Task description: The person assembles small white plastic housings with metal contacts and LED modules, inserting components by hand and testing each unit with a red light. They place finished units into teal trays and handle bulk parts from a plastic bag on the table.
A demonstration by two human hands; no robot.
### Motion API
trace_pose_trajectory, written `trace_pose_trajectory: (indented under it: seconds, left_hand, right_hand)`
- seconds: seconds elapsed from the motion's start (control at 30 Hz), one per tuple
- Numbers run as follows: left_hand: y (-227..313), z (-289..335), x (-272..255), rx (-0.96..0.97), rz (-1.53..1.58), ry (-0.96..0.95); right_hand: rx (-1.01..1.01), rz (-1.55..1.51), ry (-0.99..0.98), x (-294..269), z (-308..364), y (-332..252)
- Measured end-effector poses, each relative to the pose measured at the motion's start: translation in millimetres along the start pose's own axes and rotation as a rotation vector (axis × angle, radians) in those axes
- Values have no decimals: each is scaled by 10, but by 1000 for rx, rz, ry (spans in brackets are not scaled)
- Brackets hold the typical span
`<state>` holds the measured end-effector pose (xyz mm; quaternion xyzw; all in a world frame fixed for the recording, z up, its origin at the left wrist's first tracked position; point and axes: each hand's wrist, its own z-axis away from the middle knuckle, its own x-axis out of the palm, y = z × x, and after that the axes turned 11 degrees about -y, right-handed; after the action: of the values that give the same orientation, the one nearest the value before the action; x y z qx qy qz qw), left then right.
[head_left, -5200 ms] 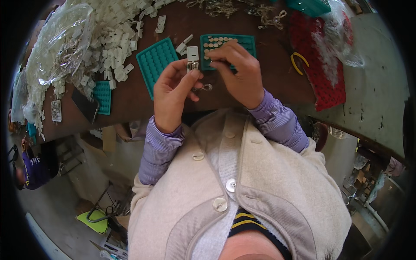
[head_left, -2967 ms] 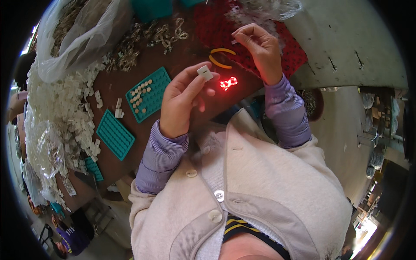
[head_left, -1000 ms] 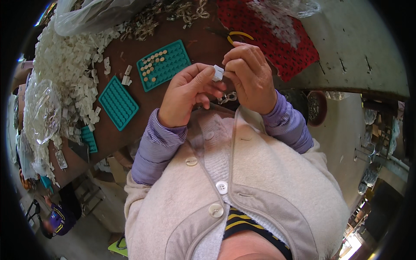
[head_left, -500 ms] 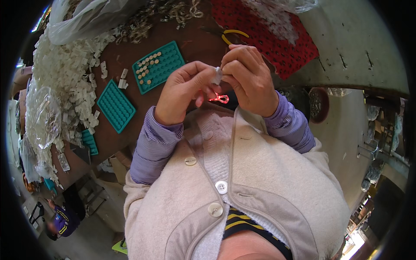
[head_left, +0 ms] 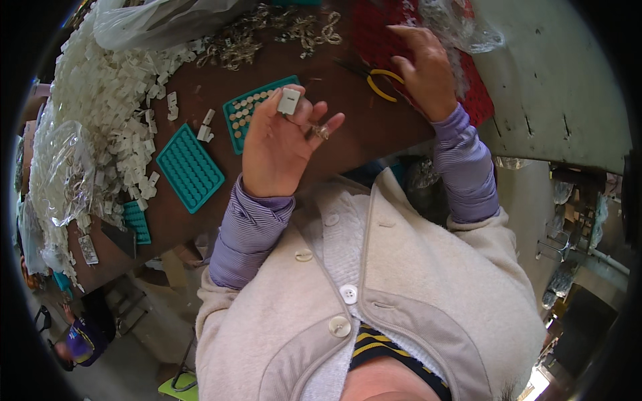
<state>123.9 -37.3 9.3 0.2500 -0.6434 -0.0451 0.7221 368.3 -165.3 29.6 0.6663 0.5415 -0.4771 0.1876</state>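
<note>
Between the thumb and fingers of my left hand point(head_left: 275, 150) is a small white plastic case point(head_left: 289, 101), held above a teal tray. Something small and shiny point(head_left: 322, 132) shows at the outer fingers of that hand; I cannot tell if it is a ring or a coil of wire. My right hand point(head_left: 428, 73) reaches out over a red patterned cloth point(head_left: 478, 93), its fingers stretched and apart. Close beside it lie yellow-handled pliers point(head_left: 382, 85). Round cream-coloured discs point(head_left: 246, 107) sit in the teal tray point(head_left: 234, 137), which my left hand partly covers.
A large heap of white plastic pieces point(head_left: 127, 87) fills the left of the brown table point(head_left: 334, 170). Another teal tray point(head_left: 190, 167) lies nearer. Bundles of thin wire point(head_left: 267, 33) and clear plastic bags point(head_left: 167, 23) are at the back. Another person point(head_left: 83, 341) is far lower left.
My hands have parted. The right went up and right to the cloth, opening; the left stayed near the tray and turned, still holding the white piece. The red glow is gone.
</note>
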Motion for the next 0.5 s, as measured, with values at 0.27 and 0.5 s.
trace_pose_trajectory:
  seconds: [0.27, 0.5]
  left_hand:
    - [350, 99, -225, -40, 155, -184]
    - [193, 67, 22, 266, -949, 184]
  right_hand:
    - [-369, 88, -217, 725, -470, -446]
    - [-542, -227, -35, 333, -91, -786]
